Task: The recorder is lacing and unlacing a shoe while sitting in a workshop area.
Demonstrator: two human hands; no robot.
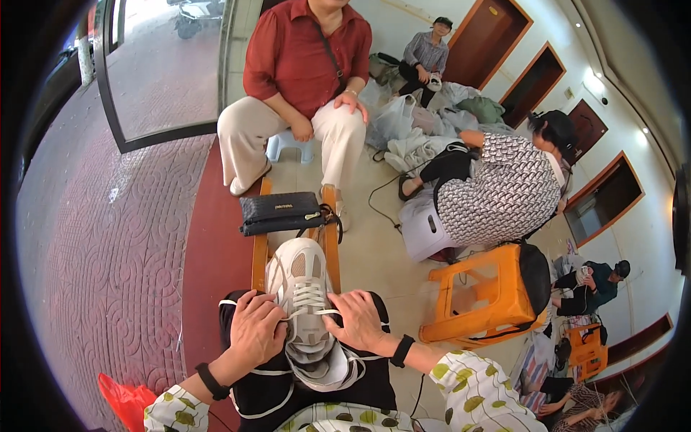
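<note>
A white and beige sneaker [296, 253] rests on my lap, toe pointing away from me. White shoelaces [309, 297] cross its tongue through the upper eyelets. My left hand [253, 325] is at the sneaker's left side, its fingers closed on a shoelace near the eyelets. On the right side my right hand [358, 319] pinches the shoelace between thumb and fingers. Loose lace hangs by the shoe's opening, over my black trousers [338, 394]. Each wrist wears a black band.
A black purse [279, 212] lies on a wooden frame [260, 259] just beyond the sneaker. A person in a red shirt [309, 65] sits facing me. To the right stands an orange stool [475, 291]. Other people sit among bags [396, 119]. A red plastic bag [126, 399] is at lower left.
</note>
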